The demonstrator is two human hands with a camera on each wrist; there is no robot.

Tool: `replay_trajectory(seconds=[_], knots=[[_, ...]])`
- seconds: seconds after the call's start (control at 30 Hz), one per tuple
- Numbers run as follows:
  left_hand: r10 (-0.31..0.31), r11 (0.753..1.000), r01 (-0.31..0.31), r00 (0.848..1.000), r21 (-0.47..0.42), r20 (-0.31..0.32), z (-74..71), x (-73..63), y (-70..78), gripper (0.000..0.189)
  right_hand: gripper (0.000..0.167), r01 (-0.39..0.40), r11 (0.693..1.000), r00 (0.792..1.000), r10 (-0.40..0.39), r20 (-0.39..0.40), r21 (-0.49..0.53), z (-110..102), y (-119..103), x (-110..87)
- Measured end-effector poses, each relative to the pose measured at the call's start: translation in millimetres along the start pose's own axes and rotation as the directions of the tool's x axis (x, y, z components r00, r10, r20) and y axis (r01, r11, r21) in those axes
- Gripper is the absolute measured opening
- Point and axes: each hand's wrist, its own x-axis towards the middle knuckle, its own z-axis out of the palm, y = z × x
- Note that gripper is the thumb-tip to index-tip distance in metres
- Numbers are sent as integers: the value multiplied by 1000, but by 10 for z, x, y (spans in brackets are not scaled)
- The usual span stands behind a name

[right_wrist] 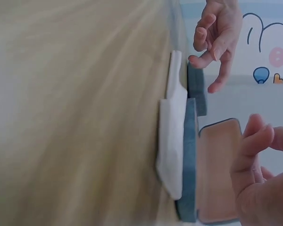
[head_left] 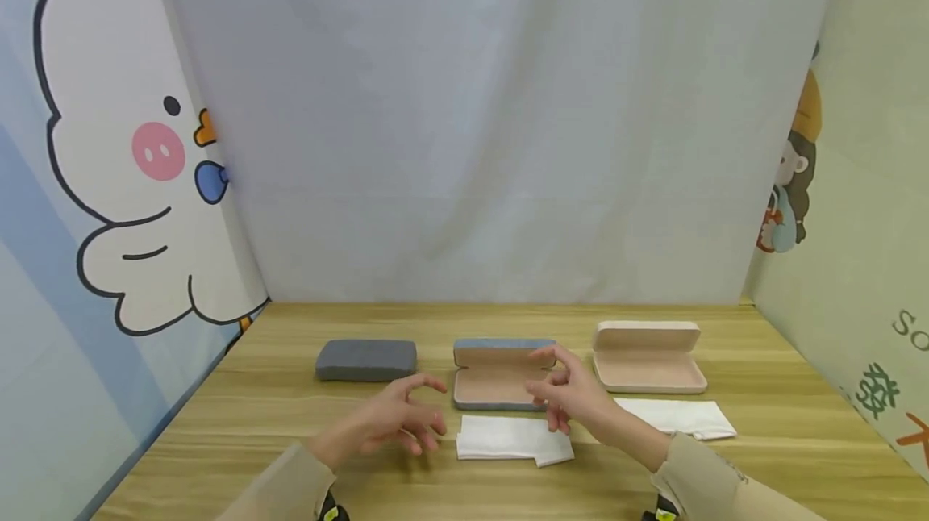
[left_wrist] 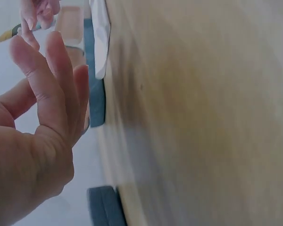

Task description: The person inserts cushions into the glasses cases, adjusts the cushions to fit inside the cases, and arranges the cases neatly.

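Note:
A blue-grey glasses case (head_left: pixel 488 386) with a pale pink lining stands with its lid raised in the middle of the table. In front of it lies a folded white cloth (head_left: pixel 504 439). My left hand (head_left: pixel 402 416) hovers to the left of that cloth, fingers spread and loosely bent, holding nothing. Over the right side of the case and cloth is my right hand (head_left: pixel 576 396), its fingers relaxed and nothing visible in them; it hides part of the lining. In the right wrist view, the cloth (right_wrist: pixel 172 141) shows beside the case (right_wrist: pixel 189 160).
A closed grey glasses case (head_left: pixel 366 360) sits to the left. At the right, a cream glasses case (head_left: pixel 647 369) stands with its lid up, a white cloth (head_left: pixel 685 418) in front of it. A pale curtain (head_left: pixel 472 142) hangs behind the wooden table (head_left: pixel 239 416).

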Motion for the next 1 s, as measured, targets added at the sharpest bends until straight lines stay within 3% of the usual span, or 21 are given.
replay_trajectory(seconds=[0.27, 0.5, 0.67, 1.0], knots=[[-80, 994, 78, 997, -75, -20, 184, 15, -70, 50, 60, -116, 993, 992, 116, 56, 3, -209, 223, -271], [-131, 990, 127, 989, -64, -64, 299, 41, -75, 51, 62, -202, 979, 974, 198, 109, 26, -251, 327, -378], [-152, 988, 148, 984, -48, -95, 329, 52, -103, 53, 63, -218, 976, 967, 214, 136, 13, -241, 348, -406], [-151, 987, 145, 983, -67, -101, 491, 48, -135, 52, 53, -233, 973, 969, 232, 89, -8, -200, 368, -400]])
